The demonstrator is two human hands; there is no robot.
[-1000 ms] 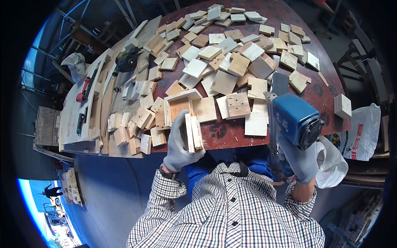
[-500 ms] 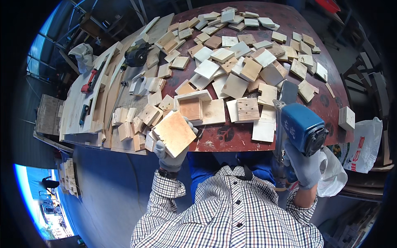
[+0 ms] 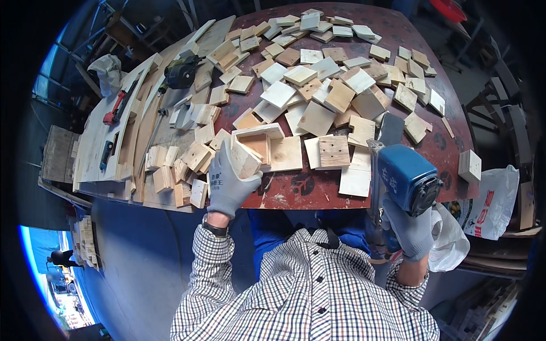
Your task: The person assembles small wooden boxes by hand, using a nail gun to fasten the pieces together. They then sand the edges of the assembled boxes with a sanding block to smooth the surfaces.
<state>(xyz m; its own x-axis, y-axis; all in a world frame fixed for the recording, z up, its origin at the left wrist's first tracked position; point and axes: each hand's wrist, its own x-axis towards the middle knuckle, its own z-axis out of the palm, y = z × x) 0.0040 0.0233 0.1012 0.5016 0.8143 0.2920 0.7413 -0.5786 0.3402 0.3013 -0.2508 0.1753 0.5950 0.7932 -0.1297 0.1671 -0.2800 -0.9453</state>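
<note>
My left hand (image 3: 230, 184), in a grey work glove, is wrapped round a wooden block (image 3: 245, 160) at the table's near edge. That block stands against an L-shaped assembly of wood pieces (image 3: 263, 132) lying on the table. In my right hand (image 3: 410, 228), also gloved, is a blue nail gun (image 3: 405, 169), held over the near right edge of the table. Its dark nose end points away from me. Next to the assembly lies a flat pale board (image 3: 286, 153), and between the two hands a nail-holed wood piece (image 3: 334, 151).
Many loose wood pieces (image 3: 315, 118) cover the red tabletop (image 3: 293, 190). At the left lie a black tool (image 3: 181, 73), a red-handled tool (image 3: 115, 109) and small upright blocks (image 3: 162, 178). White plastic bags (image 3: 493, 203) hang at the right. A person (image 3: 64, 258) stands far off at left.
My left hand has moved forward with the wood block, turning it from flat-facing to edge-up beside the L-shaped assembly. My right hand keeps the nail gun at almost the same place.
</note>
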